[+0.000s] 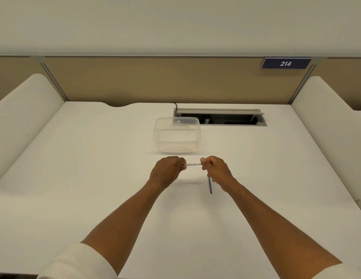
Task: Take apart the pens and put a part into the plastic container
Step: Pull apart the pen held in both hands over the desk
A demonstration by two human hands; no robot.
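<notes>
Left hand (168,168) and right hand (216,169) each pinch an end of the white pen barrel (193,164)

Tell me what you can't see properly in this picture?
Head view only:
- Both ends of the pen: hidden inside the left hand and right hand.
- Print on the pen: too small.
- Top of the blue stick: behind the right hand.
- Desk slot: too dark inside.
</notes>
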